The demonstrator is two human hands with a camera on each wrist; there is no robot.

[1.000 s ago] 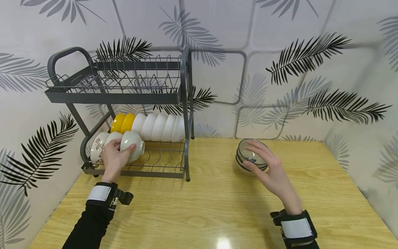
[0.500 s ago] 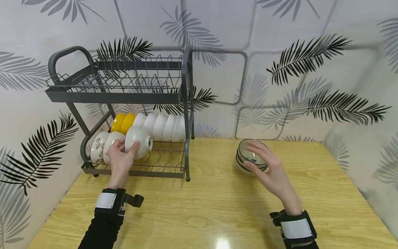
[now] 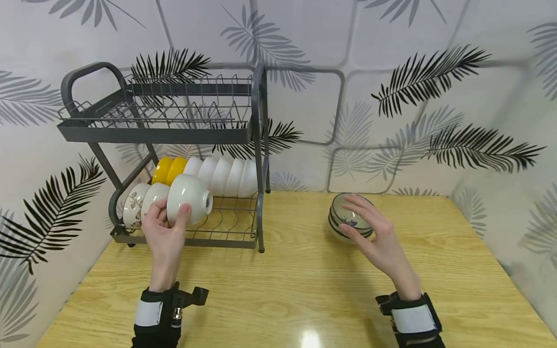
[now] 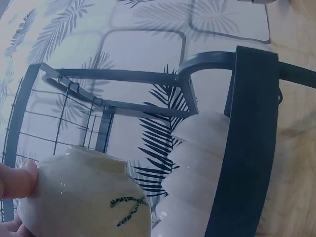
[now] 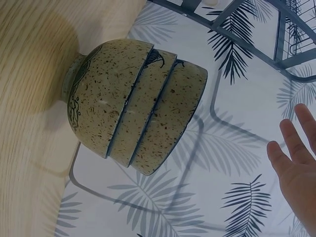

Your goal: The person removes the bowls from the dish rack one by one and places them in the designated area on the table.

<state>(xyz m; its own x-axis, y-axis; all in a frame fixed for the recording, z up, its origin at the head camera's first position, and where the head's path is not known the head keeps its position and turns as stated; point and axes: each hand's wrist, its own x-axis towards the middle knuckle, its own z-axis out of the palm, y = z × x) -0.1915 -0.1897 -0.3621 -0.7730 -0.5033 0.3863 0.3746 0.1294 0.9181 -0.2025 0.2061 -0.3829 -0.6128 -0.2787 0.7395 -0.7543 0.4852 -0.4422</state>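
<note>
Left hand: gripping one glazed off-white bowl; we see the thumb on the outer wall and fingers curled behind it.
Right hand: fingers parted and relaxed; we see it near the speckled bowls, with a gap between in the right wrist view.
Leaf-print wall: one backdrop, black and grey fronds over pale panels.
Wooden table: one, bearing a rack on the left and a stack on the right.
Dish rack: one, dark grey metal, two tiers, a curved handle at each end.
Lower tier: we count nine bowls tipped on their sides, in two rows, apart from the gripped one.
Back row: two yellow bowls at the left, then five white bowls.
Stack: we count three speckled bowls, nested upright, dark lines at their rims.
Front row: one floral bowl at the left end, one pale bowl beside it.
Gripped bowl: tilted sideways before the lower tier, foot to the right; we cannot tell whether it touches the wires.
Wristbands: two, black with white panels, one per arm.
</note>
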